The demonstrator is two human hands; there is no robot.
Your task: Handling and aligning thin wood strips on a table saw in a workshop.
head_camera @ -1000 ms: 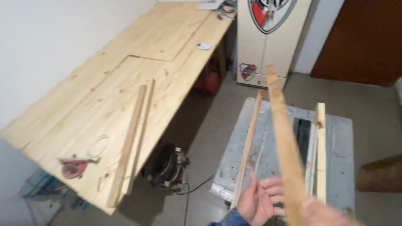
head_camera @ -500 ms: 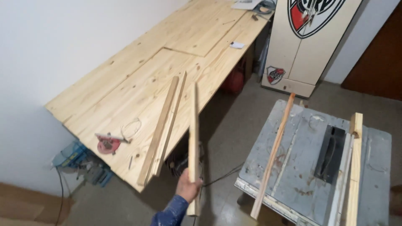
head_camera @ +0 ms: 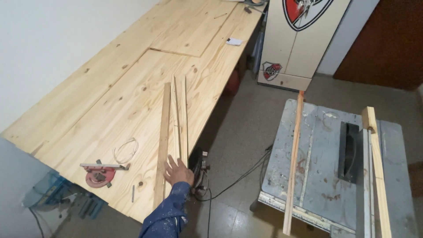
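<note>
The left hand [head_camera: 178, 171] is seen at the near edge of a long pine workbench [head_camera: 110, 101], with the fingers spread and nothing gripped; the sleeve is dark blue with pale specks. The fingertips are laid on or just over the near end of two thin wooden strips [head_camera: 181, 119], which lie side by side on the bench top, and whether they are really touched cannot be told. Just beside them, on the left, a wider wooden slat [head_camera: 162, 141] is placed flat. A red angle tool [head_camera: 100, 174] and a loop of white cord [head_camera: 125, 150] are found near the bench corner. On the grey table saw [head_camera: 326, 176] to the right, a long batten [head_camera: 292, 163] and a thicker wooden bar [head_camera: 376, 167] are resting. The right hand is not in view.
</note>
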